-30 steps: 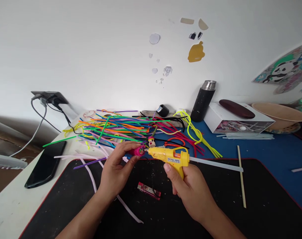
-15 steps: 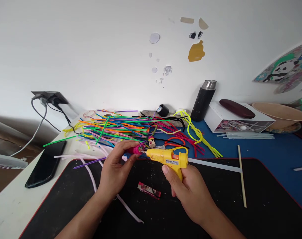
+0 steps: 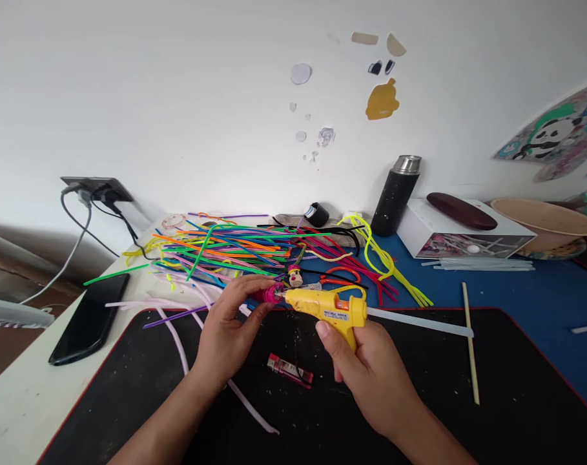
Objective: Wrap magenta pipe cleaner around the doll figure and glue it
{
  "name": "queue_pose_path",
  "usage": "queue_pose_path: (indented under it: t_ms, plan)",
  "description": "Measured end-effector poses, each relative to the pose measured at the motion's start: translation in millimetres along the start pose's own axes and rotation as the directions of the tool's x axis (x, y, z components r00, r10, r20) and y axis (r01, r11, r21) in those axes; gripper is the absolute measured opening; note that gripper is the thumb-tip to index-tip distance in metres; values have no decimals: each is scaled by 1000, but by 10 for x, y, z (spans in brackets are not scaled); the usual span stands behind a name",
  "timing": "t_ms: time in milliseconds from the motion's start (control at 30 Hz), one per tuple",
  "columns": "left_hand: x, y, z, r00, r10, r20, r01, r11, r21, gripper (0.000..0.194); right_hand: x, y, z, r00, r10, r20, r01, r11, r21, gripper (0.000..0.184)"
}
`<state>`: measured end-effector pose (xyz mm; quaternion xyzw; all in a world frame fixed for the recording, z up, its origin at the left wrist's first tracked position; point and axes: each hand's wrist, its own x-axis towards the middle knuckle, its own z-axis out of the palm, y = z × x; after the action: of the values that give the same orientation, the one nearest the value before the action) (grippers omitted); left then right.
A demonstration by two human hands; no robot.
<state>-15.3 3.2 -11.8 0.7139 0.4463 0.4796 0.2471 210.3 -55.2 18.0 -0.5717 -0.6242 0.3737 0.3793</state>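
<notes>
My left hand (image 3: 230,323) pinches a small bright pink wound piece (image 3: 273,293), seemingly of pipe cleaner, between thumb and fingers; part of it is hidden by the fingers. Wrapped round the handle of a yellow hot glue gun (image 3: 322,305) is my right hand (image 3: 370,368). The gun's nozzle points left and meets the end of the pink piece. A long translucent glue stick (image 3: 419,321) sticks out of the gun's back. Just behind the nozzle stands a small doll-like figure (image 3: 294,276) with a face and a pink and yellow top.
Many coloured pipe cleaners (image 3: 235,248) lie heaped behind my hands. A red lighter (image 3: 290,370) and a thin wooden stick (image 3: 470,349) rest on the black mat (image 3: 322,426). A phone (image 3: 87,320) lies left; a black thermos (image 3: 396,196), a white box (image 3: 419,223) and a bowl (image 3: 545,216) stand back right.
The pink piece and my left hand have shifted slightly right and turned a little. The glue gun has moved very slightly right, its nozzle still at the piece.
</notes>
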Motion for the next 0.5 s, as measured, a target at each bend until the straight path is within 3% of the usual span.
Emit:
queue_pose_path:
  t_ms: [500]
  plan:
    - [10, 9, 1, 1000, 20, 0, -20, 1000, 12, 23, -5, -10, -4, 1000, 5, -10, -5, 1000, 10, 54]
